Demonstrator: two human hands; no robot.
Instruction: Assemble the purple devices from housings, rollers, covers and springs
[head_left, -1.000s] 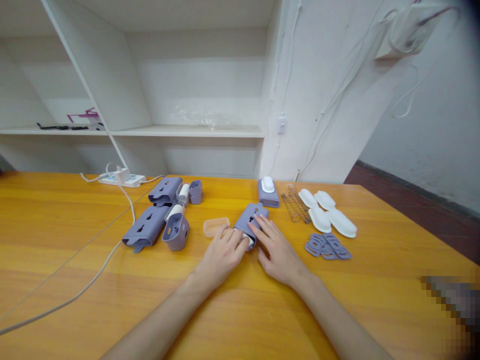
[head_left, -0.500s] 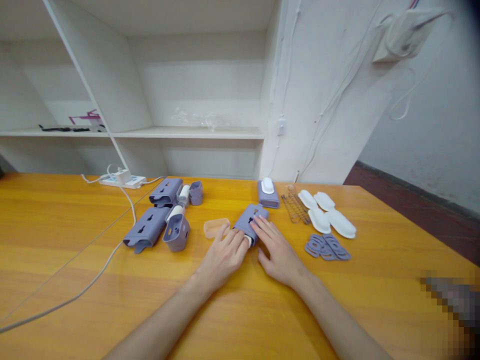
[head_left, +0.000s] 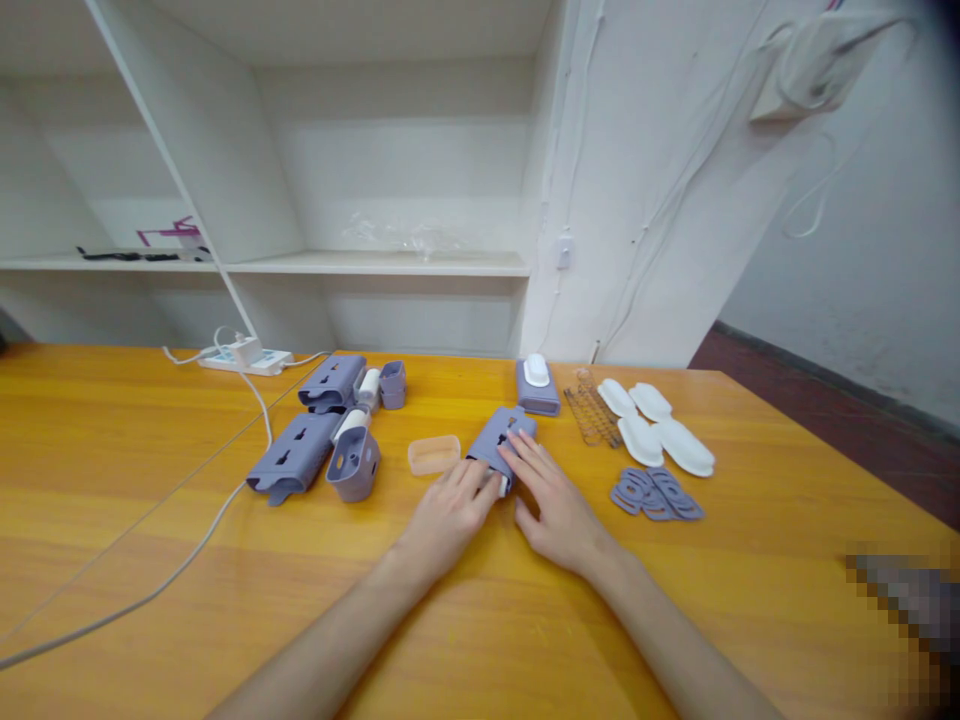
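Observation:
A purple plastic casing (head_left: 496,436) lies on the yellow wooden table (head_left: 150,470), just past both hands. My left hand (head_left: 448,512) has its fingers curled round the casing's near end, where a small white part (head_left: 501,486) shows. My right hand (head_left: 553,502) rests beside it, its fingers stretched flat over the casing's top and right side. A small translucent orange tray (head_left: 433,453) sits just left of the casing, close to my left fingertips.
To the left lie two more purple casings (head_left: 292,458) (head_left: 332,381), a purple cup-shaped part (head_left: 352,466) and a white cable (head_left: 225,500) from a power strip (head_left: 244,357). To the right are white oval covers (head_left: 654,426), purple gaskets (head_left: 656,494), a wire rack (head_left: 592,415) and a purple block (head_left: 537,387). White shelves stand behind.
My left hand has drawn slightly back toward me and away from the orange tray. The right hand and the casing have barely moved.

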